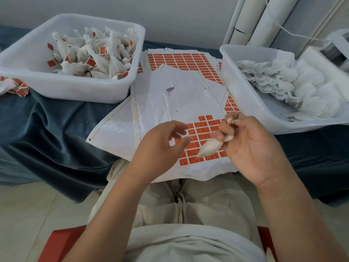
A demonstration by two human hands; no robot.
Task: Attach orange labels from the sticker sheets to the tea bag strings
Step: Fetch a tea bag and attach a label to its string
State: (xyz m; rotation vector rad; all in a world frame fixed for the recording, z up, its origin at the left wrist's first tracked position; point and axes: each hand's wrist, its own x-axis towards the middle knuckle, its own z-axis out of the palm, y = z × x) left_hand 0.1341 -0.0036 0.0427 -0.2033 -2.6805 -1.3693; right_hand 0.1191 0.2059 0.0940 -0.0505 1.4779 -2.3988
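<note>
My right hand grips a white tea bag by its top, the bag hanging out to the left over the near sticker sheet. Orange labels fill the sheet's lower part; its middle is bare backing paper. My left hand hovers just left of the bag with fingers loosely curled and nothing visible in them. The hands are blurred, and I cannot make out the bag's string. A second sheet with orange labels lies farther back.
A white tub at the left holds labelled tea bags. Another white tub at the right holds unlabelled bags. Loose labelled bags lie at the far left on the dark blue cloth. White tubes lean against the wall.
</note>
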